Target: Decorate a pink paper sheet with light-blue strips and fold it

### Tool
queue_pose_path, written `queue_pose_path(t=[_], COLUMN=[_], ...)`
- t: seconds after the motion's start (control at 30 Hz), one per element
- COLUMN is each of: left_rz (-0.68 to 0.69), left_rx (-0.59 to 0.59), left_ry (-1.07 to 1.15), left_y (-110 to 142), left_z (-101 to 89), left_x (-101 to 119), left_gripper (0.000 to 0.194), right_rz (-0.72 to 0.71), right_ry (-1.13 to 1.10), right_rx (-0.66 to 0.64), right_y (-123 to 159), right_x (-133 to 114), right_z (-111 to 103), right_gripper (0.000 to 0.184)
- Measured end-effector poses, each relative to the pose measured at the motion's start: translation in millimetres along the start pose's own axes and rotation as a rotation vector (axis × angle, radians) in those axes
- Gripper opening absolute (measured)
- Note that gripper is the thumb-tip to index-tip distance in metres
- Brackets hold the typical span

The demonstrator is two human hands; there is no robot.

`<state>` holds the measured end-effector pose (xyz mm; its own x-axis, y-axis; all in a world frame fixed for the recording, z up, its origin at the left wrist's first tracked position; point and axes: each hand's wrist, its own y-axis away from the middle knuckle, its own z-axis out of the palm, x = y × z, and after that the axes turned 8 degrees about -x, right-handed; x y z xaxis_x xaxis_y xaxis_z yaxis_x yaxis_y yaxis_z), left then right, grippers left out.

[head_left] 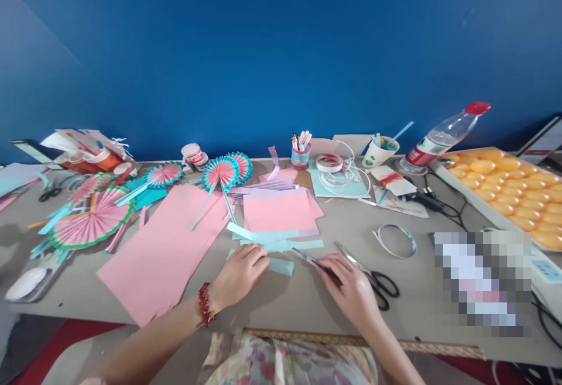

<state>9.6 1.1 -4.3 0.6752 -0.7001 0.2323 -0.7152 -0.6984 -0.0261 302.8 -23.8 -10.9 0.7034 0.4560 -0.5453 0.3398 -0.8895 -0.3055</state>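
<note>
Wearing a red beaded bracelet, my left hand (pixel 243 274) rests on the table with its fingers bent together over a small teal paper piece (pixel 281 266), holding it down. My right hand (pixel 349 285) is closed around a utility knife (pixel 312 259), whose blade points left toward the teal paper. Just beyond both hands lie pale teal paper strips (pixel 272 239). Beside my right hand is a pair of scissors (pixel 381 285) with black handles, partly hidden by the hand. Large pink paper sheets (pixel 162 250) are spread left of my left hand.
Folded paper fans (pixel 94 215) lie at left, and upright fans (pixel 220 174) stand behind. Pink and purple sheets (pixel 281 209), a pen cup (pixel 301 157), ribbon rolls (pixel 329 164) and a paper cup (pixel 380 152) are farther back. At right are a tape ring (pixel 396 241), a leaning bottle (pixel 443 139) and an orange bumpy tray (pixel 504 186).
</note>
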Motion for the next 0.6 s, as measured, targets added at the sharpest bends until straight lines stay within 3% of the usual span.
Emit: queue_pose_path(t=[0.2,0.43,0.6], left_rz=[0.095,0.053,0.034], left_rx=[0.028,0.020,0.002], left_ry=[-0.035,0.040,0.062], left_y=[6.5,5.3,2.8], left_z=[0.4,-4.7,-3.6], left_x=[0.1,-3.3,-4.8], left_gripper=[0.023,0.024,0.022], right_rz=[-0.001,-0.091,-0.127], right_ry=[-0.016,-0.053,0.065], right_rx=[-0.013,-0.031,-0.116], right_y=[2.0,2.2,1.8], right_x=[1.4,-6.5,-12.3], right_z=[1.4,-1.4,-2.9], right_gripper=[0.011,0.014,0.019])
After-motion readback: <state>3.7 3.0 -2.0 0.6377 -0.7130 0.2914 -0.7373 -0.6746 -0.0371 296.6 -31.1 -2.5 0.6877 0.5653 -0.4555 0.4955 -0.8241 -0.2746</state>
